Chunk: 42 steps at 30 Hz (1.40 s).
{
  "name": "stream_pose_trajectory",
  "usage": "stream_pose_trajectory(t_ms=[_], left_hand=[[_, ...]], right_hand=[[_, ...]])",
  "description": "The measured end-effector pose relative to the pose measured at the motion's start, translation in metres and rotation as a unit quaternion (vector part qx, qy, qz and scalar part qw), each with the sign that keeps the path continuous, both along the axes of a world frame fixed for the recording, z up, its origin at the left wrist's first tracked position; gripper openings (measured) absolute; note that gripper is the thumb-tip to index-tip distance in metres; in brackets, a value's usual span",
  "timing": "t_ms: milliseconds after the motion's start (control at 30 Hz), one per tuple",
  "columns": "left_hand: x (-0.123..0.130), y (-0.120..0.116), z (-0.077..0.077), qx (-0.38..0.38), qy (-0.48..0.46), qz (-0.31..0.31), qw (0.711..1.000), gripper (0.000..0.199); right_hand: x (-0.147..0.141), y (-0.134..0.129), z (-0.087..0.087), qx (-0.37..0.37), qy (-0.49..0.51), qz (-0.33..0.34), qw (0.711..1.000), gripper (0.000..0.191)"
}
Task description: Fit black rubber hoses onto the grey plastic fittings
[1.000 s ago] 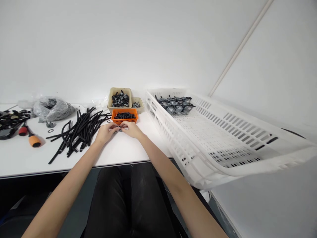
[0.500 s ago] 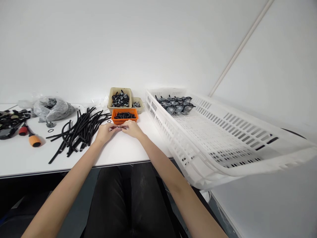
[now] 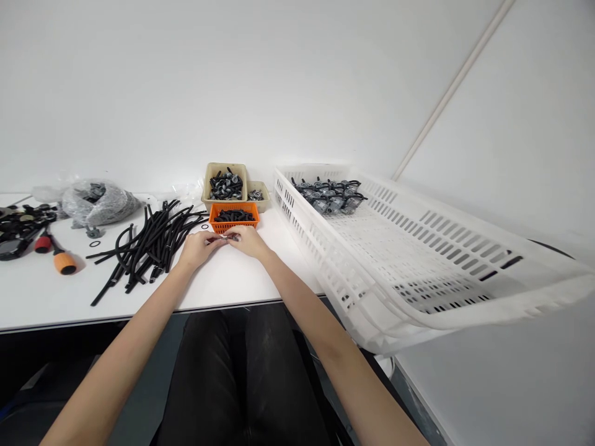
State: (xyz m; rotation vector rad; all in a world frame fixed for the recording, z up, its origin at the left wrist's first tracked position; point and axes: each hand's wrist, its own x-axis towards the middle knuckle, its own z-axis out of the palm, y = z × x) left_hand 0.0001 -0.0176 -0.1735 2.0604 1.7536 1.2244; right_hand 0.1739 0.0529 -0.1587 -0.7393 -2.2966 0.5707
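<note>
My left hand [image 3: 199,249] and my right hand [image 3: 248,240] meet just in front of an orange basket [image 3: 233,228] holding short black tubes [image 3: 235,215]. Both hands are closed, fingertips together around a small grey and dark part [image 3: 226,238]. Most of that part is covered by my fingers, so its exact kind cannot be made out. Left of my left hand lies a loose pile of long black rubber hoses [image 3: 155,241]. A thin black ring [image 3: 205,227] rests on the table between the hoses and the basket.
Behind the basket stand a beige bin [image 3: 226,166] and a smaller one [image 3: 266,197] with grey parts. A big white crate [image 3: 372,260] on the right holds clear-and-black assemblies [image 3: 332,197]. Leftward are a plastic bag of parts [image 3: 100,204], an orange-handled tool [image 3: 65,263] and a red-handled one [image 3: 43,243].
Almost nothing differs. My fingers have shifted slightly around the small part, and a bit more grey shows under my right fingers.
</note>
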Motion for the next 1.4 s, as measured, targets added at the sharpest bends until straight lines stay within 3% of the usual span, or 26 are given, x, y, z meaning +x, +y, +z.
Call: stream_pose_trajectory(t_ms=[467, 833, 1133, 1400], left_hand=[[-0.0012, 0.0014, -0.0017, -0.009, -0.032, -0.008, 0.999, 0.028], [0.0013, -0.0006, 0.0019, 0.002, -0.006, -0.019, 1.0, 0.026], [-0.0023, 0.0026, -0.0037, 0.081, 0.033, -0.013, 0.996, 0.021], [-0.0019, 0.0031, -0.0038, 0.092, 0.027, -0.012, 0.995, 0.016]], right_hand=[[0.0011, -0.0018, 0.0009, -0.041, 0.026, 0.02, 0.999, 0.016], [0.0009, 0.0001, -0.0033, -0.058, 0.041, 0.028, 0.997, 0.017], [-0.0015, 0.0014, -0.0082, -0.041, 0.05, 0.028, 0.998, 0.021], [-0.0025, -0.001, -0.006, -0.059, 0.059, 0.034, 0.996, 0.019]])
